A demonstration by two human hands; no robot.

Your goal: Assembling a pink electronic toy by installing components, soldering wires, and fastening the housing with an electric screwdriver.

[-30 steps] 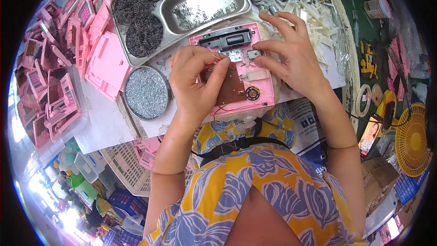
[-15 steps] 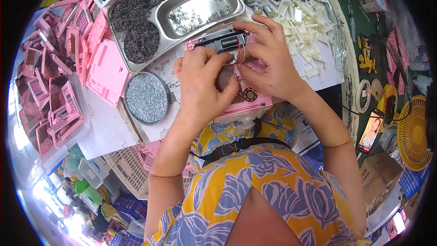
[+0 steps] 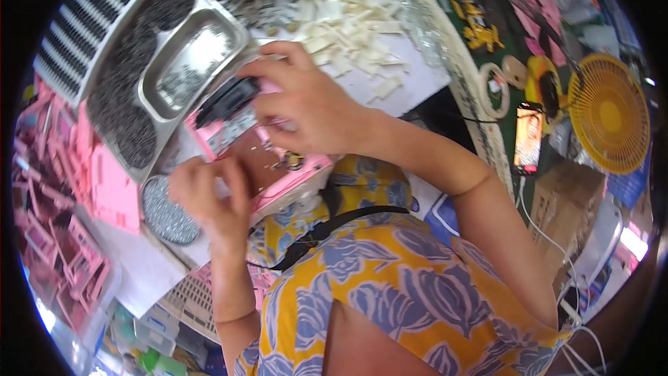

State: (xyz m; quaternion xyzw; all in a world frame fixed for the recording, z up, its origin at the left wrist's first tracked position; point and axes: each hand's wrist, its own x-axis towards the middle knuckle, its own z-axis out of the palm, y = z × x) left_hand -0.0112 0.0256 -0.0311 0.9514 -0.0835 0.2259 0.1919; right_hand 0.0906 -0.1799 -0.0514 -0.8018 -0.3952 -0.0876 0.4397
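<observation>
A pink plastic casing [image 3: 282, 191] lies open in front of me, tilted, with small electronic parts and wires inside. Across its far end sits a black rectangular module [image 3: 227, 102]. My right hand [image 3: 306, 104] grips the casing at its far right side, fingers bent around the end of the black module and thumb over the inside. At the near left edge of the casing is my left hand [image 3: 212, 198], its fingers curled and smeared by motion; whether anything is in them is hidden. A round tin of small silvery screws [image 3: 169, 210] stands just beside it.
A metal tray [image 3: 154, 90] of dark springs stands at the far left. White plastic pieces [image 3: 348, 28] are heaped beyond my right hand. Pink casings [image 3: 52, 230] pile up at left. On the right are a phone [image 3: 529, 138], a tape roll [image 3: 492, 90] and a yellow fan [image 3: 609, 113].
The whole view has turned and shifted. My left hand has left the inside of the casing and moved left toward the screw tin. My right hand stays at the casing.
</observation>
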